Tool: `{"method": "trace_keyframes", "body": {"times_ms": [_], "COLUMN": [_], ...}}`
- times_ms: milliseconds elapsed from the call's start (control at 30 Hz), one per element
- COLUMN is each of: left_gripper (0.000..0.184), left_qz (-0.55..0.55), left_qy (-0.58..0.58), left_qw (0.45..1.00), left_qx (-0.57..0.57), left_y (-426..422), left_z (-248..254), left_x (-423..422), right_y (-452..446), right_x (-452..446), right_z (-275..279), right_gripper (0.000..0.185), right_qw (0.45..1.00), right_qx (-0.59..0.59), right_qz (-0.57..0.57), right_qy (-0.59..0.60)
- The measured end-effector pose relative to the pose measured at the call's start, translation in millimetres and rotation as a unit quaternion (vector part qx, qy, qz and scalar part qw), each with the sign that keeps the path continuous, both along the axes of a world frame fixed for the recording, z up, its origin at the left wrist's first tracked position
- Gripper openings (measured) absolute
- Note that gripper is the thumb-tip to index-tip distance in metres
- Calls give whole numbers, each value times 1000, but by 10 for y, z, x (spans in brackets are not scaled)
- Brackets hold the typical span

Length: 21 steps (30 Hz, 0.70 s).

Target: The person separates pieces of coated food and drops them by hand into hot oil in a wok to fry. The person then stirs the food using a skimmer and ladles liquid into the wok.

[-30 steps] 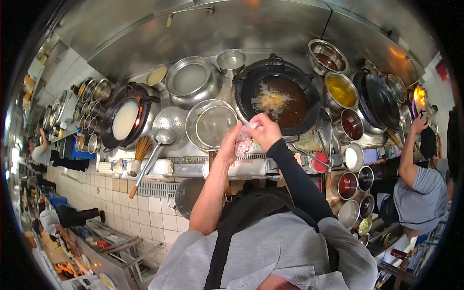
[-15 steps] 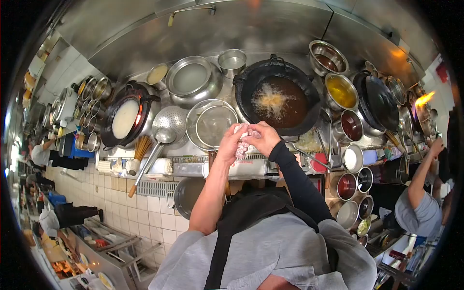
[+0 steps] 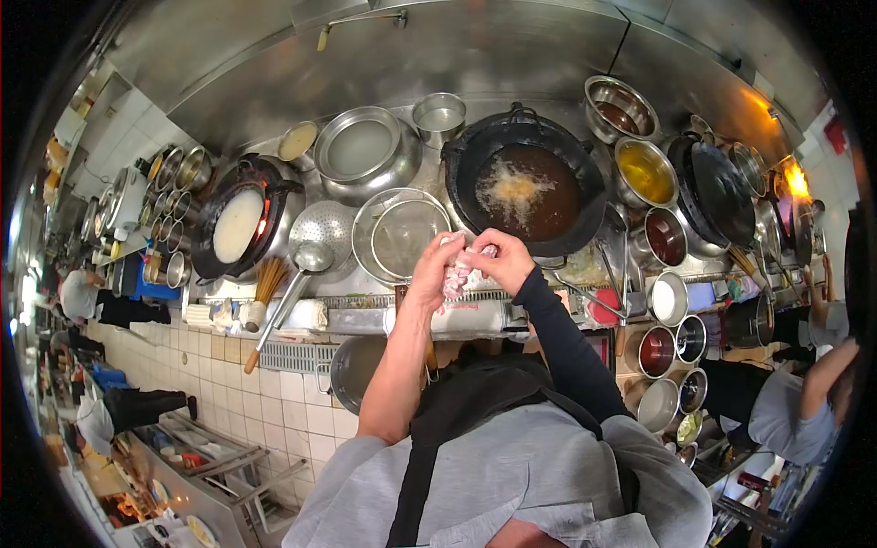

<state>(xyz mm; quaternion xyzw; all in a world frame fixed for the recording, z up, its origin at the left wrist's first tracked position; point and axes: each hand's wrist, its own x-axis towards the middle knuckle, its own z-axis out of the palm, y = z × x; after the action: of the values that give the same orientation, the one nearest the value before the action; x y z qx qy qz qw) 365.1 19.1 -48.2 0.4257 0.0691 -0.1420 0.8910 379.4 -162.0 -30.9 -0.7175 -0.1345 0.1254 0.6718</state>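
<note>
Pale pink raw meat pieces (image 3: 455, 279) are bunched in my left hand (image 3: 433, 267), whose fingers curl round them. My right hand (image 3: 504, 265) pinches part of the same meat, close beside the left. Both hands are just in front of a large black wok (image 3: 580, 233) of dark oil, where a golden, foaming patch (image 3: 516, 189) bubbles. Left of the wok lies a round wire strainer (image 3: 402, 236). Next to it are a perforated skimmer (image 3: 322, 225) and a metal ladle (image 3: 312, 258) with a wooden handle.
A second wok (image 3: 206, 253) with white contents stands over flame at left. A large steel pot (image 3: 358, 149) is behind the strainer. Bowls of yellow liquid (image 3: 647, 172) and dark sauce (image 3: 665, 236) stand at right. A co-worker (image 3: 795, 411) is at far right; other people are at left.
My right hand has drawn back slightly from the wok and stays at the meat. The frothing patch has changed shape. The co-worker at right has shifted toward the lower right.
</note>
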Motion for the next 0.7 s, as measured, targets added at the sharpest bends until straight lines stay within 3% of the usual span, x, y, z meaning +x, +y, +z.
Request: {"method": "trace_keyframes", "body": {"times_ms": [100, 200, 500, 700], "left_gripper": [18, 20, 21, 21], "left_qz": [7, -6, -25, -31], "left_qy": [8, 21, 12, 19], "left_qw": [999, 998, 995, 991], "left_qx": [-45, -60, -95, -132], "left_y": [9, 56, 102, 90], "left_z": [84, 142, 45, 110], "left_x": [0, -11, 26, 10], "right_y": [-133, -180, -171, -127], "right_x": [35, 46, 86, 78], "right_z": [-1, -64, -224, -232], "right_gripper": [9, 8, 18, 25], "right_qw": [952, 936, 952, 950], "right_qx": [229, 275, 178, 197], "right_qz": [35, 11, -43, -39], "right_qy": [199, 219, 244, 240]}}
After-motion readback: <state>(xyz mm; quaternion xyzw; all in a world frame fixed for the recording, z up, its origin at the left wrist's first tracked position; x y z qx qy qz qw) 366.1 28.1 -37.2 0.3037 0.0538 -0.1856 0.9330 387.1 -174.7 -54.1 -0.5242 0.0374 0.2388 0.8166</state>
